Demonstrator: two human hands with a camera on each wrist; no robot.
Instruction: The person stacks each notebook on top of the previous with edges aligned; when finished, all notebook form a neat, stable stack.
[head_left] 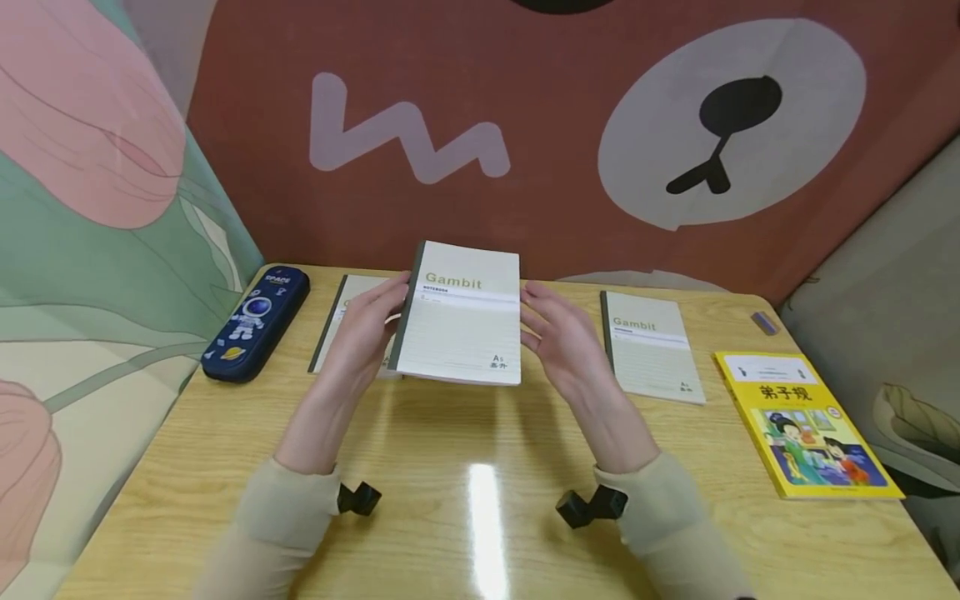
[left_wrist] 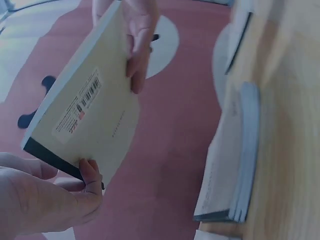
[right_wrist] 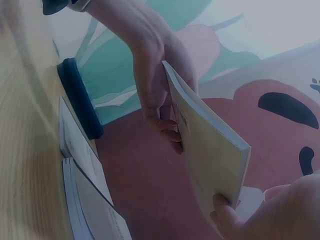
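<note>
A white Gambit notebook with a dark spine is held up above the table, front cover facing the head camera. My left hand grips its spine side. The right hand holds the opposite edge. In the left wrist view, curled fingers of the left hand press the back cover, which bears a barcode label. The right wrist view shows fingers of the right hand at the notebook's lower corner. Behind my left hand lies another Gambit notebook, partly hidden.
A third Gambit notebook lies on the wooden table, right of the right hand. Farther right are a yellow picture-covered book and a small eraser. A dark blue space-themed pencil case sits at the left edge. A printed cloth backdrop rises behind.
</note>
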